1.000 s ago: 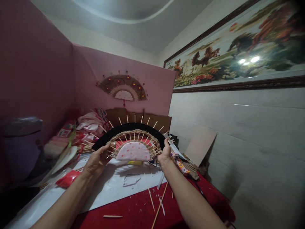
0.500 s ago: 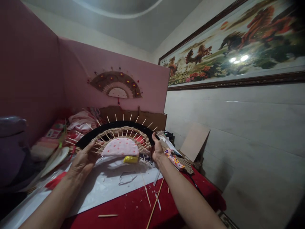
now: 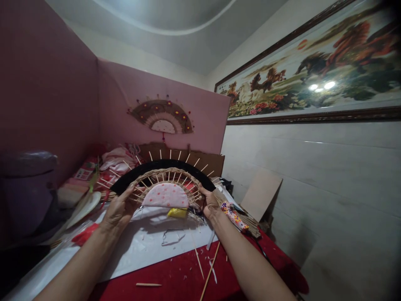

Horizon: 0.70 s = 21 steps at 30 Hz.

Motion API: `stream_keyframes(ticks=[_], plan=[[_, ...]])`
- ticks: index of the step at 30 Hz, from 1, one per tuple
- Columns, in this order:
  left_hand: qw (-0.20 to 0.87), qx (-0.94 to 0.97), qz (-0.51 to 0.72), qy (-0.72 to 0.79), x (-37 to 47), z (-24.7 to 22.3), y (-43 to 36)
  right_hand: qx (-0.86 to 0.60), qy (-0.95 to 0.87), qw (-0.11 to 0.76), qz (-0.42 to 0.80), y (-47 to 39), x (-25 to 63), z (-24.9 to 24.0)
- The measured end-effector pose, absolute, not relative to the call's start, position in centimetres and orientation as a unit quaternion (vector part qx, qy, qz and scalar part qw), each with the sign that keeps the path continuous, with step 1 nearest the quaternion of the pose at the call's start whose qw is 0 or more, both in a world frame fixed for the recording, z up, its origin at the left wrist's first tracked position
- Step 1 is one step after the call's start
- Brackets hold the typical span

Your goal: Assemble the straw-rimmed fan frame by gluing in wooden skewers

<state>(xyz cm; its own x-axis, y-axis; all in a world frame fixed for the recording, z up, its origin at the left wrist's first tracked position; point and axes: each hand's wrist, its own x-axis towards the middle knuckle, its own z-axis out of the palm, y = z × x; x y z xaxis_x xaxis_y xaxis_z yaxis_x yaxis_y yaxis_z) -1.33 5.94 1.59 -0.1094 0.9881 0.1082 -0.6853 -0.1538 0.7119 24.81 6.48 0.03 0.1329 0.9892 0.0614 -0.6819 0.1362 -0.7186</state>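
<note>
Between my two hands a half-round handmade fan (image 3: 165, 195) is held up over the table. Its centre is a pale pink dotted half-disc, ringed by woven twine. Beyond that runs a black band (image 3: 166, 164), with thin wooden sticks poking out past its outer edge. My left hand (image 3: 121, 205) grips the fan's left end, thumb on the front. At the right end my right hand (image 3: 209, 201) grips it in the same way. The fingers behind the fan are partly hidden. A yellow lump (image 3: 177, 213) shows on the white sheet just under the fan.
A white sheet (image 3: 138, 246) and loose sticks (image 3: 209, 271) lie on the red tablecloth (image 3: 175, 276). Fabric (image 3: 117, 159) is heaped at the back left. Another fan (image 3: 164, 115) hangs on the pink panel. Cardboard (image 3: 206, 161) and a flowered cloth piece (image 3: 234, 216) are behind and right.
The whole scene has shifted right and slightly down in the picture as the head view turned. My right hand's thumb sits lower on the fan's right end. Both hands still hold the fan.
</note>
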Motion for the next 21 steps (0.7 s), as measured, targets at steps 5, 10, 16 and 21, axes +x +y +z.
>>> stream_keyframes(ticks=[5, 10, 16, 21], plan=[[0.596, 0.290, 0.706, 0.247, -0.97, 2.18, 5.10, -0.291, -0.288, 0.695, 0.591, 6.14, 24.64, 0.23], [0.598, 0.289, 0.706, 0.247, -1.08, 1.99, 5.34, -0.294, -0.293, 0.709, 0.570, 6.10, 24.38, 0.20], [0.601, 0.296, 0.701, 0.244, -1.01, 2.13, 5.29, -0.292, -0.293, 0.724, 0.552, 6.22, 24.30, -0.12], [0.599, 0.314, 0.697, 0.237, -1.07, 2.07, 5.27, -0.297, -0.291, 0.720, 0.556, 6.26, 24.42, -0.11]])
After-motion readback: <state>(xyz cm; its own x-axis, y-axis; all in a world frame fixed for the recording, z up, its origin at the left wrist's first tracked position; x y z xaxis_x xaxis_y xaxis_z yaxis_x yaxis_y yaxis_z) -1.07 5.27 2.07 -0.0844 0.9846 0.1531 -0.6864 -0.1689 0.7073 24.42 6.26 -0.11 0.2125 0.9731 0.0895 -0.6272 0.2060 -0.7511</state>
